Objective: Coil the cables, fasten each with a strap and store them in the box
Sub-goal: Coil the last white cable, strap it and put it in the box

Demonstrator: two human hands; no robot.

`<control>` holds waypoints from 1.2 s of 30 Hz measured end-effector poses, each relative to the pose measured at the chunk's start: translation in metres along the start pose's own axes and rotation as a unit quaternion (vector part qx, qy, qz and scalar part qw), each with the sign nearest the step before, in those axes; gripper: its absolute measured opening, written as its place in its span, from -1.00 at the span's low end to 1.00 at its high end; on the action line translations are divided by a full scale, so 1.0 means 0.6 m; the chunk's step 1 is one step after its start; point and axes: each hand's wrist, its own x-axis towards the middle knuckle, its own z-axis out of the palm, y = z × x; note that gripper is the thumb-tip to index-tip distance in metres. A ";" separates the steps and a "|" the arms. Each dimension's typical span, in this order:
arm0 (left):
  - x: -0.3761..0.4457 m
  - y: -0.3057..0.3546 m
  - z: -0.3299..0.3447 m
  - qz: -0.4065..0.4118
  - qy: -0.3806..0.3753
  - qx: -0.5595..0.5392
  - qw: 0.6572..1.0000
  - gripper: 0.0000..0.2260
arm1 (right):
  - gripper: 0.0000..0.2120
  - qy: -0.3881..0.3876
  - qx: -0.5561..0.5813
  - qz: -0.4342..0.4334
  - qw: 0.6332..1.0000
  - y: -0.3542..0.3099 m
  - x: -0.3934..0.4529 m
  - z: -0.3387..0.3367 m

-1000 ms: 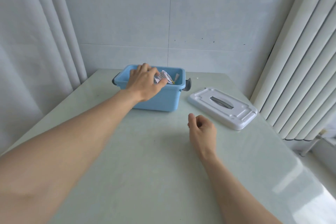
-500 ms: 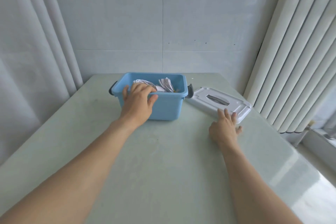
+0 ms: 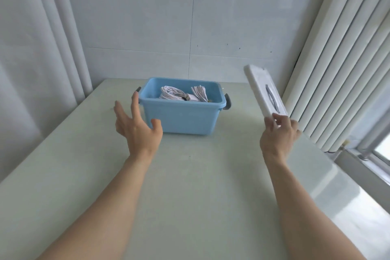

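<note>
Late stage, by the look of it. Coiled white cables [image 3: 181, 94] already sit inside the blue box [image 3: 182, 117], which stands toward the far end of the desk [image 3: 190, 196]. At least two bundles show above the rim. No loose cable lies on the visible desk surface, so coiling and storing appear done.

Your right hand [image 3: 278, 136] holds the white lid [image 3: 264, 91] by its near edge, fingers curled round it, lid raised off the desk and tilted steeply, right of the box and apart from it. Your left hand [image 3: 137, 126] hovers just beside the box's left wall, fingers spread wide, holding nothing; contact with the box cannot be confirmed.

Left to do, likely: set the lid on and close the grey side latches [image 3: 227, 102].

Hard to make out: straps on the bundles are not clearly visible. The box's bottom and any further cables are hidden by the near wall. The left latch is partly behind your fingers.
</note>
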 end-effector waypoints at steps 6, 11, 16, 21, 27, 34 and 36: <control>-0.008 0.011 0.002 -0.008 -0.060 -0.161 0.985 -0.18 | -0.85 -0.037 0.133 -0.212 0.967 -0.068 -0.043 0.006; -0.008 0.012 -0.006 -0.002 0.012 -0.223 0.975 -0.38 | -0.83 -0.134 0.060 -0.323 0.935 -0.112 -0.086 0.049; -0.003 0.014 -0.008 -0.015 0.035 -0.214 0.976 -0.54 | -0.75 -0.241 -0.011 -0.303 0.922 -0.151 -0.064 0.064; 0.004 0.005 0.013 0.061 0.012 -0.153 0.986 -0.60 | -0.76 -0.284 -0.013 -0.292 0.913 -0.154 -0.047 0.058; 0.013 -0.004 0.032 0.014 0.020 -0.151 0.988 -0.62 | -0.55 -0.310 0.036 -0.127 0.941 -0.150 -0.024 0.075; 0.019 -0.004 0.020 -0.035 -0.038 -0.241 0.969 -0.63 | -0.63 -0.309 0.098 -0.085 0.942 -0.135 -0.025 0.096; 0.020 0.001 0.018 -0.066 -0.039 -0.272 0.959 -0.48 | -0.58 -0.301 0.106 -0.086 0.944 -0.132 -0.023 0.102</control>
